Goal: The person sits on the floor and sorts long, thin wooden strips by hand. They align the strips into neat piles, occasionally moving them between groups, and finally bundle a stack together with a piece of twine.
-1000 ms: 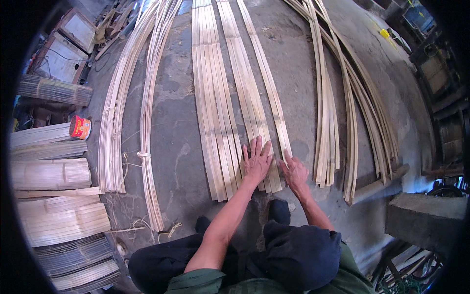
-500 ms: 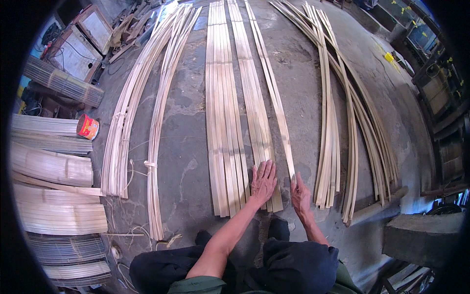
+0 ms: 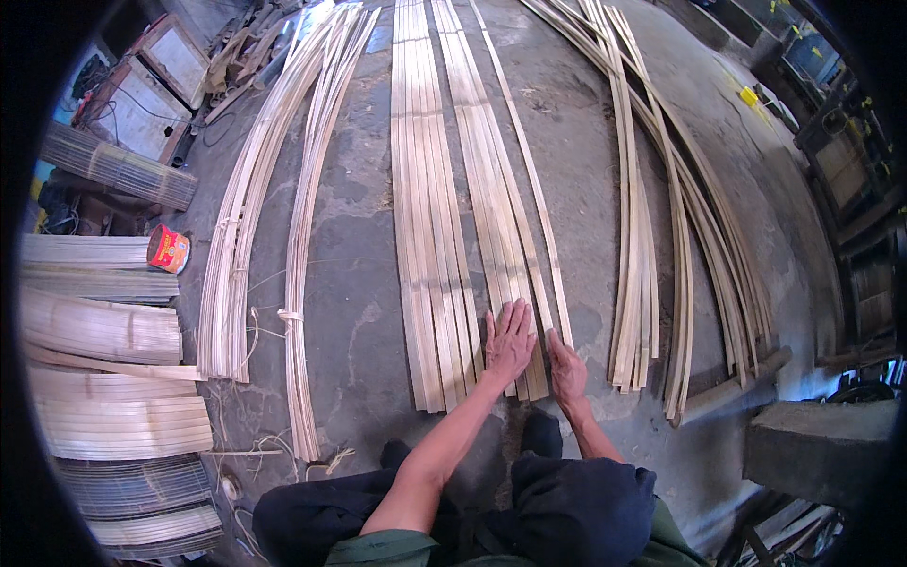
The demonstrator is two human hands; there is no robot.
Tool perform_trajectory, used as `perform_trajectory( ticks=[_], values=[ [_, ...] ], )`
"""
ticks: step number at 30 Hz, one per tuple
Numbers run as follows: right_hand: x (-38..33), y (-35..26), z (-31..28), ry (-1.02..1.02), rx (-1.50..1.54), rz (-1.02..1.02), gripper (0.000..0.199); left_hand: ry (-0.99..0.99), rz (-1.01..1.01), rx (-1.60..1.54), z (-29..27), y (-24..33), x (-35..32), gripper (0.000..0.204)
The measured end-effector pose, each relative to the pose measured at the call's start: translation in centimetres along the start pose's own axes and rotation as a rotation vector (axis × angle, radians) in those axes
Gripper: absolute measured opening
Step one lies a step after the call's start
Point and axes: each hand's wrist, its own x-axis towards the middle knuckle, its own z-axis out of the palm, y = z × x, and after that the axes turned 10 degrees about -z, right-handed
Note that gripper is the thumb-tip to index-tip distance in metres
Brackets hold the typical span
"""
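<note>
My left hand [image 3: 511,342] lies flat, fingers stretched out, on the near end of a narrow group of pale bamboo strips [image 3: 484,180]. Close to its right, my right hand [image 3: 568,372] is partly closed at the near end of a bamboo strip [image 3: 536,274] along the group's right edge; the fingers' undersides are hidden. A thin loose strip [image 3: 539,194] runs lengthwise just beyond, its near end by my right hand. Left of my left hand, a wider set of strips [image 3: 422,189] lies side by side on the floor.
Bundles of long strips lie on the left [image 3: 248,208] and right [image 3: 635,236]. At far left are stacked slat pieces [image 3: 123,425] and a red tub [image 3: 169,249]. A grey block [image 3: 817,442] stands at lower right. The concrete floor [image 3: 354,312] is stained.
My right hand has shifted left and slightly up, bringing a strip closer to the group under my left hand. A thin strip stays apart on the right. My left hand remains flat.
</note>
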Motion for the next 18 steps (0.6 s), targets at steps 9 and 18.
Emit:
perform_trajectory(
  ticks=[9, 18],
  values=[
    [-0.1, 0.0, 2.1, 0.175, 0.225, 0.023, 0.036, -0.013, -0.01, -0.02, -0.1, -0.1, 0.1, 0.062],
    [0.1, 0.5, 1.8, 0.109, 0.186, -0.049, 0.038, 0.002, -0.011, -0.011, 0.0, 0.2, 0.1, 0.061]
  ],
)
